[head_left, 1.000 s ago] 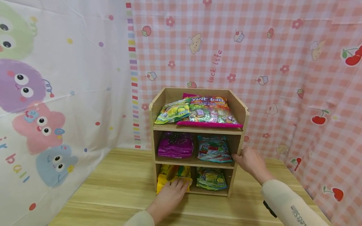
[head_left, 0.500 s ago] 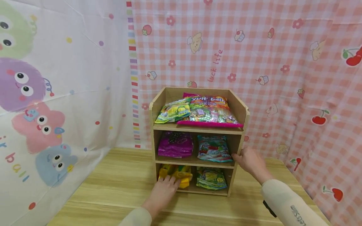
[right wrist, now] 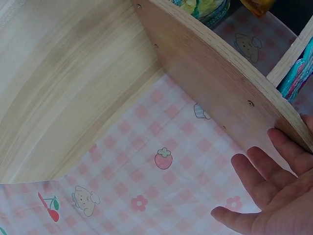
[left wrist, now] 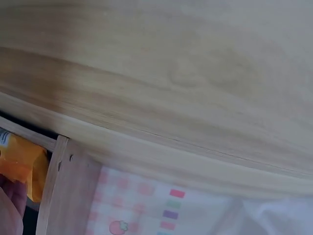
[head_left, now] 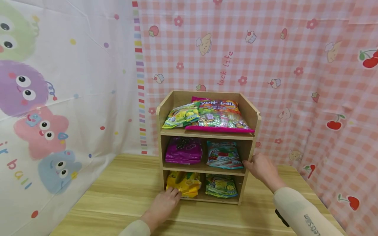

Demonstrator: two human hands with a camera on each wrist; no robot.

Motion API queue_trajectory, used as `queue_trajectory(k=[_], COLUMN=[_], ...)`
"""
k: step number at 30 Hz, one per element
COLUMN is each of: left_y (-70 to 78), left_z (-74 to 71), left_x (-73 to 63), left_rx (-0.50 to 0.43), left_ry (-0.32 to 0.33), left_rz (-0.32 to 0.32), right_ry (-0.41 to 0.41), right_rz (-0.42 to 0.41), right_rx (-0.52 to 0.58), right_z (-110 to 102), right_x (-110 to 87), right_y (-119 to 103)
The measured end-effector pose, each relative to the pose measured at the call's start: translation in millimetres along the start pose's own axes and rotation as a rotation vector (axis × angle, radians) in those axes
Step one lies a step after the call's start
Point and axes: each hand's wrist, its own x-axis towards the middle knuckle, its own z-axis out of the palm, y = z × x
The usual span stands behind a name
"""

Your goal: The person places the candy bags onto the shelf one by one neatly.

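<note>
A small three-tier wooden shelf (head_left: 203, 134) stands on the table, bags of sweets on every tier. My left hand (head_left: 163, 205) is at its bottom left compartment, fingertips touching the lower left corner of a yellow bag (head_left: 189, 186). In the left wrist view, the fingers (left wrist: 18, 196) lie beside the orange-yellow bag (left wrist: 22, 164). With thumb and forefinger, my right hand (head_left: 262, 168) holds the front edge of the shelf's right side panel. The right wrist view shows the other fingers (right wrist: 261, 171) spread loosely outside that panel (right wrist: 210, 78).
A green-yellow bag (head_left: 221, 186) lies at bottom right. The middle tier holds a purple bag (head_left: 183, 152) and a teal bag (head_left: 223, 155). On top, a green-yellow bag (head_left: 183, 114) overlaps a large pink-edged bag (head_left: 221, 114). Printed cloths (head_left: 265, 49) hang behind and beside the table (head_left: 118, 196).
The yellow bag has gone further back into the bottom left compartment. My left hand has moved left across its front to the lower left corner. My right hand stays put.
</note>
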Motion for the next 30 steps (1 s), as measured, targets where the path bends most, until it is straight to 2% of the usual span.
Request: queue_trajectory(k=[5,8,13,21,23,25,28,30], left_y=[5.3,9.5,14.0,20.4,20.8,20.8,20.7,20.7], left_z=[-1.7,-1.5,-1.6,-1.8,-2.0,-2.9,-4.6,-6.2], left_x=[0.0,0.0,1.8,7.3,8.4,9.9,12.2,13.6], left_rx=[0.017,0.006,0.013,0.117,0.121,0.101,0.037,-0.035], left_ry=[-0.053,-0.055,-0.091,-0.236,-0.238,-0.210,-0.167,-0.178], left_rz=[0.064,0.098,0.087,0.051,0.044,0.030,0.007,-0.001], right_ry=[0.010,0.007,0.008,0.005,0.007,0.005,0.002,-0.001], right_rz=[-0.001,0.003,0.009,0.007,0.006,0.008,0.010,0.011], right_rx=[-0.005,-0.005,0.001,-0.006,-0.007,-0.006,-0.007,-0.006], right_z=[0,-1,-1,-1,-1,-1,0,0], right_x=[-0.2,-0.3,-0.5,0.0,0.1,0.0,-0.4,-0.7], right_y=[-1,-1,-1,0,0,0,-1,-1])
